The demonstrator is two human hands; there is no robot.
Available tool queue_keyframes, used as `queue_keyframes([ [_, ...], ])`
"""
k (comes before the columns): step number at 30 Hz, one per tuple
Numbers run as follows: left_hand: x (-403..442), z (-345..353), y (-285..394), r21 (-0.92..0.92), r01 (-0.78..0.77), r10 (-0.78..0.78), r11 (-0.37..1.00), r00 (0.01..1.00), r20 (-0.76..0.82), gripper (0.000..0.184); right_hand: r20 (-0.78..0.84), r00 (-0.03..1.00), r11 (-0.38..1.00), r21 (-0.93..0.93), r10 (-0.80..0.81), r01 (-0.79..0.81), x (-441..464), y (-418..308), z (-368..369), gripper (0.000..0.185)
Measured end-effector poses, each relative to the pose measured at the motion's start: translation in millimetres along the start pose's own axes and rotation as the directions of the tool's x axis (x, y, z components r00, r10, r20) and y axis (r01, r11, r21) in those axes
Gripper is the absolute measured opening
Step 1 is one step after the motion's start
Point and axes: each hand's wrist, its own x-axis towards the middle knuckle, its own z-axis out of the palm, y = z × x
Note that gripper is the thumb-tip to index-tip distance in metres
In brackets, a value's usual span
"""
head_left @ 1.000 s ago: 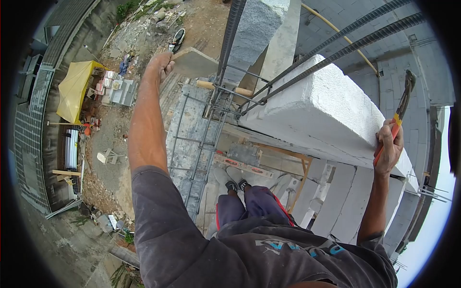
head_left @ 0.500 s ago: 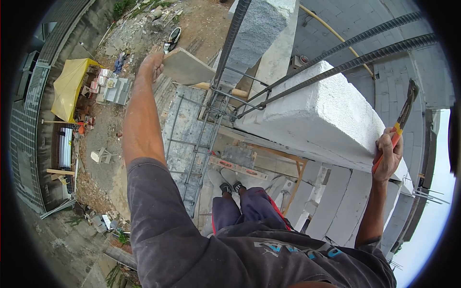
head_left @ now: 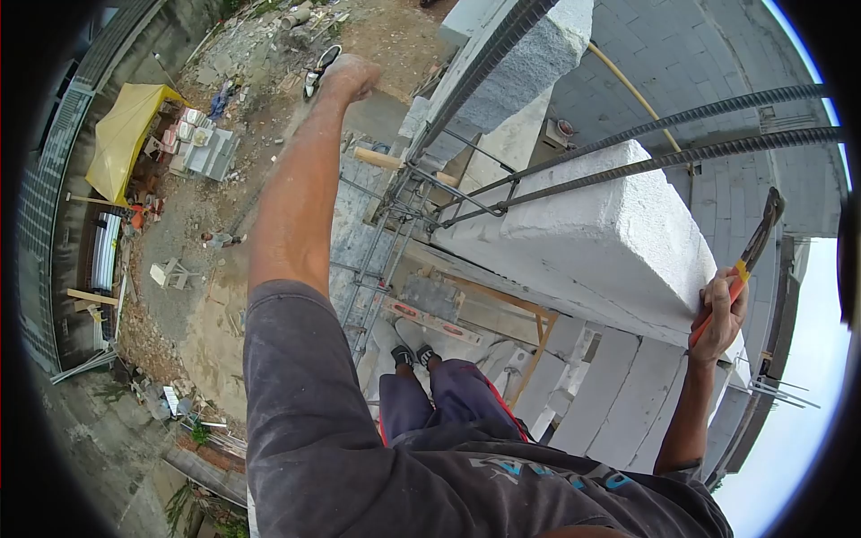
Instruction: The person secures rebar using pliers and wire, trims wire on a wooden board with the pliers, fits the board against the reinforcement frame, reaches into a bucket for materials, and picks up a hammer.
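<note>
My left hand (head_left: 352,77) is stretched far forward, fingers curled closed at the edge of a thin grey-brown board (head_left: 381,117); the hand hides part of that edge. On the right, my right hand (head_left: 720,314) is wrapped around the orange and yellow handles of dark metal pincers (head_left: 756,238), whose head points up and away. The knuckles are beside the end of a white block wall (head_left: 574,242). Between my hands, several ribbed steel bars (head_left: 655,170) slant up from a tied rebar cage (head_left: 408,211).
A red-and-white spirit level (head_left: 430,320) lies near my feet on the platform. Rough block pieces (head_left: 529,67) top the wall ahead. Far below on the left are a yellow tarp (head_left: 126,148), rubble and a small wooden stand (head_left: 172,273).
My left hand has moved right and further forward with the board, now mostly behind the hand. The right hand keeps its grip on the pincers. The view has shifted slightly.
</note>
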Motion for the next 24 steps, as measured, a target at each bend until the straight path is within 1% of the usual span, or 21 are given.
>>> queue_keyframes([
  [3,-19.4,-5.6,26.7,0.099,0.081,-0.082,0.992,0.997,0.01,0.02,-0.013,1.0,1.0,0.003,-0.004,0.004,0.1,1.1,0.5,0.027],
  [4,-7.7,1.2,18.8,0.294,-0.134,0.128,0.946,0.991,0.041,0.018,-0.007,1.0,1.0,0.001,-0.015,0.015,0.0,1.2,-0.1,0.027],
  [5,6.5,4.3,9.5,0.467,-0.337,0.324,0.818,0.94,0.111,0.016,-0.002,1.0,1.0,0.001,-0.027,0.027,0.7,1.8,-0.4,0.027],
  [6,19.3,8.6,-1.8,0.604,-0.508,0.488,0.615,0.846,0.214,0.015,-0.001,0.999,0.999,0.003,-0.04,0.04,1.1,2.0,-0.1,0.027],
  [8,29.7,16.2,-22.3,0.564,-0.646,0.681,0.515,0.707,0.188,0.02,-0.001,0.999,0.999,0.005,-0.032,0.032,1.2,-0.1,1.2,0.027],
  [10,16.6,13.8,-14.1,0.36,-0.582,0.595,0.729,0.799,0.087,0.025,0.0,1.0,1.0,0.003,-0.023,0.023,0.1,-0.2,0.6,0.026],
  [11,-11.7,5.9,8.7,0.141,-0.375,0.371,0.916,0.927,0.059,0.025,0.0,1.0,1.0,0.003,-0.02,0.02,0.1,0.9,-0.3,0.026],
  [12,-26.2,1.4,21.7,-0.084,-0.113,0.121,0.99,0.989,0.089,0.025,-0.001,1.0,1.0,0.003,-0.017,0.017,-0.1,2.1,-0.8,0.026],
  [13,-23.2,2.5,22.1,0.059,-0.215,0.205,0.975,0.968,0.142,0.026,0.006,1.0,1.0,0.008,-0.026,0.026,-0.4,2.6,-1.0,0.026],
  [14,-19.3,3.7,22.9,0.195,-0.318,0.278,0.928,0.938,0.207,0.027,0.012,0.999,0.999,0.014,-0.035,0.035,0.1,3.0,-1.3,0.026],
  [16,-30.4,-2.4,31.8,0.152,-0.269,0.235,0.951,0.949,0.212,0.025,0.035,0.998,0.999,0.028,-0.044,0.043,0.5,6.6,-3.4,0.023],
  [17,-41.6,-3.7,35.1,-0.03,-0.112,0.115,0.993,0.979,0.168,0.024,0.052,0.998,0.999,0.035,-0.041,0.039,0.4,10.2,-6.8,0.02],
  [18,-50.3,-3.3,39.7,-0.216,0.047,-0.014,0.975,0.988,0.153,0.023,0.07,0.997,0.999,0.039,-0.033,0.031,-1.0,11.2,-8.5,0.018],
  [21,-45.8,-2.8,21.4,-0.199,0.014,0.019,0.98,0.986,0.165,0.026,0.004,0.998,0.998,-0.005,-0.065,0.065,-0.1,4.1,-0.6,0.025],
  [24,-57.4,-3.4,0.4,-0.42,0.11,-0.069,0.901,0.991,0.112,0.027,0.009,0.999,0.998,-0.031,-0.053,0.054,-0.7,4.9,-2.3,0.025],
])
